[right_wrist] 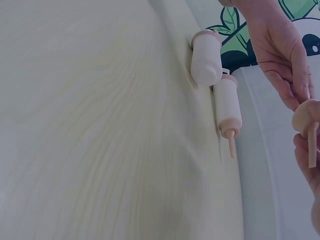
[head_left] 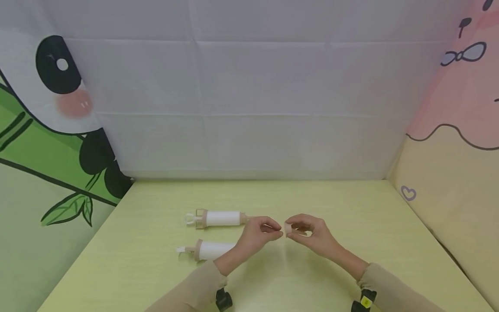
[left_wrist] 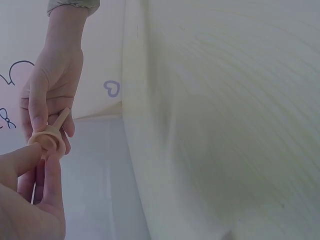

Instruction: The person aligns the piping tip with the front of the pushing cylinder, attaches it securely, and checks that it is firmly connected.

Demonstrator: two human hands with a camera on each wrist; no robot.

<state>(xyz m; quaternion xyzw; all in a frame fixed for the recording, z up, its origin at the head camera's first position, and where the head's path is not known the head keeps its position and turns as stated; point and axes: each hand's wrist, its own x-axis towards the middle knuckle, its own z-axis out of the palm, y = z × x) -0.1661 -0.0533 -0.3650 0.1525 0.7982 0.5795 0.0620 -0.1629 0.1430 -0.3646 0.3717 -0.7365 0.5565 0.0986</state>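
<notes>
My right hand pinches a small beige nozzle cap between thumb and fingers, raised over the table. In the right wrist view the cap's thin spout points down and its round body faces the other hand. My left hand has its fingers fairly straight, their tips a narrow gap from the cap in the head view. Seen from the left wrist, those fingertips overlap the cap's rim. Left of the hands lie two white tubes with beige ends, a far tube and a near tube partly behind my left wrist.
A pale yellow-green table carries everything. The far tube has a thin spout at one end and a clear handle at the other. White sheeting stands behind, with cartoon-printed side panels at left and right.
</notes>
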